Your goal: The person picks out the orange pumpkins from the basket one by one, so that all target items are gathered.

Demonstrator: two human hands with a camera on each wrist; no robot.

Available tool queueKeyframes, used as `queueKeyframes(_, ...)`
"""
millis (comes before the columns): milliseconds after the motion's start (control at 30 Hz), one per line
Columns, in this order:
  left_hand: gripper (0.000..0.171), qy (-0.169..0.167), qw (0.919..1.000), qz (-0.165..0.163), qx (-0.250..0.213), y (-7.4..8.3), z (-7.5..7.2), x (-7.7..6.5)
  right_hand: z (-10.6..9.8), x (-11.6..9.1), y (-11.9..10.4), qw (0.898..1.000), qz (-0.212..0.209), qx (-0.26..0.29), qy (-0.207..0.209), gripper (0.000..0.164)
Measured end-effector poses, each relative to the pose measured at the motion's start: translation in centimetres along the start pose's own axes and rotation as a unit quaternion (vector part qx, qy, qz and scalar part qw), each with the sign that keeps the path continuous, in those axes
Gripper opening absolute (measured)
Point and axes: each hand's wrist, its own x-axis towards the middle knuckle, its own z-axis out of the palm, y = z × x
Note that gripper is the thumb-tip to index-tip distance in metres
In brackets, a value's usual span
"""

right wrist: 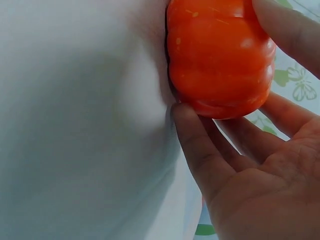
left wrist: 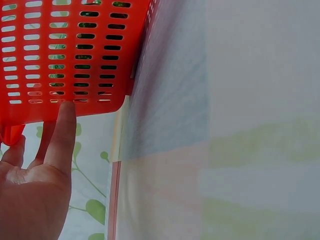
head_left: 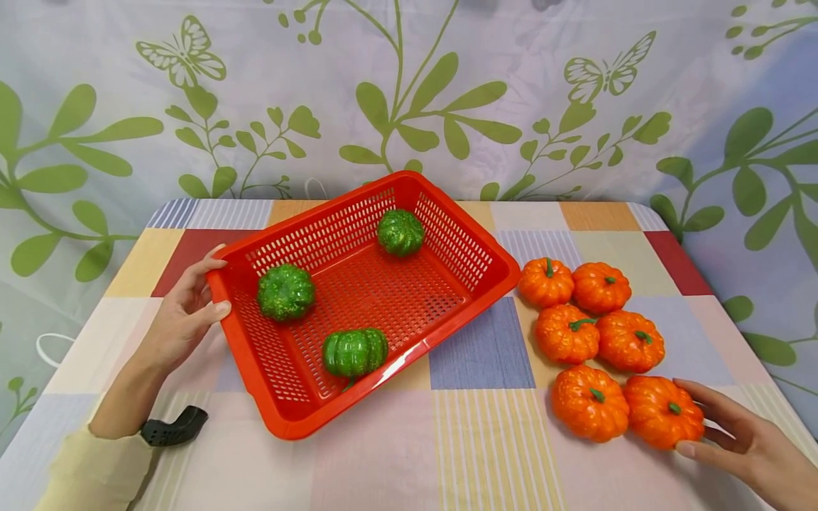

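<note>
A red plastic basket point(head_left: 441, 333) with slotted walls stands at an angle on the table, with three green pumpkins inside: one on the left point(head_left: 286, 292), one at the back point(head_left: 400, 232), one near the front wall point(head_left: 355, 352). My left hand point(head_left: 182, 316) grips its left end, thumb at the rim; the left wrist view shows fingers point(left wrist: 64, 132) against the slotted wall. At the right, several orange pumpkins lie in two columns. My right hand point(head_left: 744, 433) holds the nearest right one point(head_left: 664, 411) between thumb and fingers, also seen in the right wrist view.
A patchwork-patterned cloth point(head_left: 383, 454) covers the table. The other orange pumpkins point(head_left: 589, 403) sit close together beside the basket's right corner. Behind the table hangs a curtain point(head_left: 255, 85) with green leaves and butterflies. A black band point(head_left: 174, 426) is on the left wrist.
</note>
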Motion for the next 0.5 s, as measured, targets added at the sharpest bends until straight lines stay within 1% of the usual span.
queueKeyframes(133,0.057,0.008,0.9999,-0.003,0.006,0.02,0.09,0.08,-0.23,0.04,-0.21,1.0,0.006,0.003,-0.017,0.082)
queueKeyframes(300,0.058,-0.002,0.9999,-0.001,0.014,0.03,-0.02,0.2,-0.54,0.2,-0.36,0.999,0.012,0.002,-0.036,0.082)
queueKeyframes(500,0.063,-0.004,0.9998,-0.01,0.019,0.03,-0.09,0.12,-0.3,0.12,0.24,0.999,-0.018,-0.005,-0.026,0.079)
